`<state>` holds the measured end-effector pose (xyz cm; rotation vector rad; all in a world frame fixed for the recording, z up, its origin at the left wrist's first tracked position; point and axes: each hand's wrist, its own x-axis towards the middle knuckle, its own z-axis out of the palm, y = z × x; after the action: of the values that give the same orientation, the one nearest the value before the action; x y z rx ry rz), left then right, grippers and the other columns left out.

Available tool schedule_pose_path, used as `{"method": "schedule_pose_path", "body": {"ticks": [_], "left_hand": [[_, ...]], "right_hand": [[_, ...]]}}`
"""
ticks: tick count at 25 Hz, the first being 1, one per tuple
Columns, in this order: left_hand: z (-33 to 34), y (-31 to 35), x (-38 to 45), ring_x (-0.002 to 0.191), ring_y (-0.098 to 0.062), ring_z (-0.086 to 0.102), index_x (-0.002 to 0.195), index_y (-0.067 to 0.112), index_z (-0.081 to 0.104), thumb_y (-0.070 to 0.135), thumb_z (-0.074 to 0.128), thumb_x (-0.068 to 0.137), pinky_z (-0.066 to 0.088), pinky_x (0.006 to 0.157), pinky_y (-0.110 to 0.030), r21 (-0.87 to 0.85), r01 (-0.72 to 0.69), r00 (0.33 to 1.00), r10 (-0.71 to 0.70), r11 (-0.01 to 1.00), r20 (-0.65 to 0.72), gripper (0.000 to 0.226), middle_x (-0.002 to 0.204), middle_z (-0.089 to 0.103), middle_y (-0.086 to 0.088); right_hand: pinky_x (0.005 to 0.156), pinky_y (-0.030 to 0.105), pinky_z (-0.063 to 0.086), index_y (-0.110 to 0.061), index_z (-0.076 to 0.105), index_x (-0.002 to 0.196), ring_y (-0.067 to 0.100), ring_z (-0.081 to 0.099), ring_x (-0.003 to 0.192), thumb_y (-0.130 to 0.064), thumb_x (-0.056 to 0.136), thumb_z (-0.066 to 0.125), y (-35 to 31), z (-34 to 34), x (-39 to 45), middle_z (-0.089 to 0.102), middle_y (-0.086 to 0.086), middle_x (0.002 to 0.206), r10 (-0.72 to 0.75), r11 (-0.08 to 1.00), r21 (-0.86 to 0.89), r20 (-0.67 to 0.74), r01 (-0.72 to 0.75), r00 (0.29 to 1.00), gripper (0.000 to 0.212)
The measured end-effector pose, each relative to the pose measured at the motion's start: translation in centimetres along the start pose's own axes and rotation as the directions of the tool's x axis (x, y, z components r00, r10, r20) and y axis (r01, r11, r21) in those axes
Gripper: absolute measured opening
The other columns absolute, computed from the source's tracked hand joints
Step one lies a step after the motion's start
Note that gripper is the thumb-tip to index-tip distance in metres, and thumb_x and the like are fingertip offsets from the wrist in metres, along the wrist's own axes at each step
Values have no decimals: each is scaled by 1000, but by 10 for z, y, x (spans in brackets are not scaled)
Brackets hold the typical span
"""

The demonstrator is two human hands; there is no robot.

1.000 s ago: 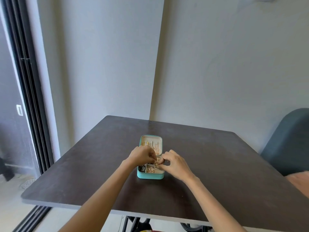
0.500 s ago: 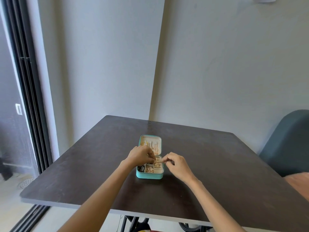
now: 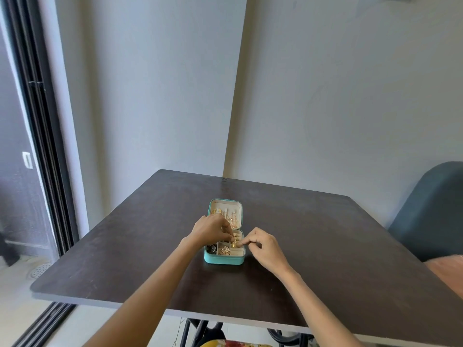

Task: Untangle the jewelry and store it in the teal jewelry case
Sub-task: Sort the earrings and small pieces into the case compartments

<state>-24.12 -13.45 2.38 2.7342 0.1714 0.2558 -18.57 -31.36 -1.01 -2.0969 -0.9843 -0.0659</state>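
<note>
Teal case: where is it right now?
Head view: the teal case sits open mid-table, slightly left of centre, between the left hand and right hand, both reaching into its tray.

matt dark wood-grain table [image 3: 325, 246], smooth teal leather-like case [image 3: 223, 259], shiny gold-metal jewelry [image 3: 234, 244]

A dark wooden table [image 3: 325, 246] stood against a pale grey wall [image 3: 350, 96] — its black metal legs [image 3: 200, 329] showed beneath. A dark teal chair [image 3: 431, 211] sat at right; a black sliding door frame [image 3: 42, 146] ran down the left — floor drain [image 3: 41, 270] beside it.
</note>
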Motion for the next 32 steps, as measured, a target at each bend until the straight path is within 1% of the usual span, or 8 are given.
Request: {"method": "schedule_pose_path", "body": {"ticks": [3,6,8,11,16,20,27,32], "left_hand": [[-4,-8,-1,98,-15,60,97,23,72,31,65,86,43,79,-27,-192,71,990,-93,979,-107,16,107,64,3],[-8,-33,2,101,-19,58,114,15,63,21,57,91,45,85,-32,-404,204,902,-332,892,-278,25,116,59,-5],[-7,-46,1,94,-21,61,125,7,53,22,55,93,52,74,-30,-521,316,890,-438,793,-127,35,118,59,-11],[-3,-48,2,64,-15,60,122,-1,58,18,53,95,53,48,-21,-665,382,910,-385,641,151,33,96,67,-12],[3,-49,10,66,-19,67,118,-2,57,3,62,88,59,55,-27,-801,343,916,-363,491,169,31,92,70,-14],[16,-35,22,70,-19,67,112,2,59,0,62,87,57,51,-23,-846,272,927,-361,458,103,26,89,69,-10],[26,-27,35,69,-17,65,108,7,60,5,63,87,56,49,-22,-837,238,925,-379,492,40,22,89,69,-8],[26,-27,34,66,-15,64,108,7,60,4,63,86,55,48,-21,-836,233,928,-372,498,37,22,85,69,-7]], "right_hand": [[64,19,47,-25,70,87,6,56,75,1,89,50,2,2,2,63,-4,89,161,966,221,-120,-131,980,33],[59,15,49,-17,64,107,6,59,78,-10,93,51,1,4,15,65,3,99,308,904,344,-110,-254,945,20],[61,16,49,-15,59,120,9,62,88,-17,94,51,0,9,28,65,2,109,358,883,338,-36,-326,933,27],[72,27,52,-15,63,111,11,64,94,-22,93,52,1,18,49,68,-2,111,410,868,300,12,-394,912,23],[82,26,52,-15,65,111,10,65,97,-14,91,57,15,15,60,70,-2,106,371,865,358,18,-352,929,21],[97,37,50,-19,55,125,11,61,108,-16,91,60,36,4,65,66,-1,117,352,847,425,3,-320,936,35],[86,20,49,-31,40,137,9,59,108,-25,77,76,47,-23,55,58,-7,126,171,875,395,288,-280,942,70],[86,17,48,-28,35,142,7,57,111,-19,78,77,49,-19,53,55,-4,130,173,895,347,311,-281,935,78]]}}
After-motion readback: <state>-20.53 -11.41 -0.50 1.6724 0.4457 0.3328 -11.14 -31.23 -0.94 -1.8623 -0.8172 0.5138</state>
